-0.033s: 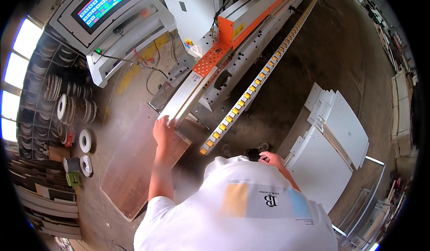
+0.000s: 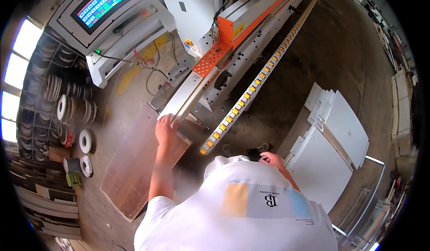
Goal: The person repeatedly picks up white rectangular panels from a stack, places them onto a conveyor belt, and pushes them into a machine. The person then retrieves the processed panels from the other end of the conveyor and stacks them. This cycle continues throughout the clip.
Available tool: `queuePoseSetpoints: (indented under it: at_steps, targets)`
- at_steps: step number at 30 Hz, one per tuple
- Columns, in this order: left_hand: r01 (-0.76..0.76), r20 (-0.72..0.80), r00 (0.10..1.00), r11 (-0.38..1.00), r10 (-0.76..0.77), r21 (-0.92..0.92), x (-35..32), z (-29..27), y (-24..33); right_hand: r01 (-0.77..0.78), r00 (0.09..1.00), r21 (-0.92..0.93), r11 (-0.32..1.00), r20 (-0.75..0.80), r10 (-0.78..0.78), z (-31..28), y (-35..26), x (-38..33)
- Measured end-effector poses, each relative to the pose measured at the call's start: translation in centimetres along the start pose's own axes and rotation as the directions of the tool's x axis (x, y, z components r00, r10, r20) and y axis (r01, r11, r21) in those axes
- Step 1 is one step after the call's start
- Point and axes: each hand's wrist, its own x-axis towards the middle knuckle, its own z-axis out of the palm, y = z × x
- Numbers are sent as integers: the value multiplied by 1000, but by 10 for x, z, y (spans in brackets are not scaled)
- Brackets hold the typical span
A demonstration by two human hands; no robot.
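Note:
My left hand [image 2: 165,131] is at the near end of a long, narrow white board [image 2: 182,99], its fingers bent over the end. The board lies along the infeed of an edge banding machine [image 2: 242,20] and points toward its perforated orange plate [image 2: 211,59]. My right hand [image 2: 271,159] is low by my body, its fingers curled next to a small black thing [image 2: 254,154]. What the fingers hold there, if anything, is hidden.
A support rail [image 2: 242,103] with yellow rollers runs alongside the machine. White panels [image 2: 318,166] are stacked at right. A brown board [image 2: 134,166] lies below my left arm. A control screen [image 2: 101,5] stands far left, above rolls of edge banding [image 2: 74,109].
My left hand has shifted slightly to the right at the board's end. My right hand has hardly moved.

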Motion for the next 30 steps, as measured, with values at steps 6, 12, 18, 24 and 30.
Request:
queuePoseSetpoints:
  at_steps: [6, 12, 18, 24, 30]
  targets:
    - [-127, -128, 984, 992, 126, 1, 15, 52, -8, -113, 993, 16, 994, -21, 113, -2, 44, -17]
    - [-110, -131, 985, 993, 115, 46, 44, 72, 14, -103, 984, 140, 985, -132, 122, 2, 85, -38]
    - [-59, -46, 997, 996, 62, 65, 75, 80, 44, -139, 969, 157, 978, -183, 167, 8, 102, -41]
    - [-46, -45, 998, 997, 49, 58, 72, 86, 40, -175, 948, 192, 966, -232, 218, 19, 116, -47]
    - [-71, -82, 994, 993, 78, 90, 72, 94, 43, -188, 922, 251, 950, -288, 259, 24, 140, -63]
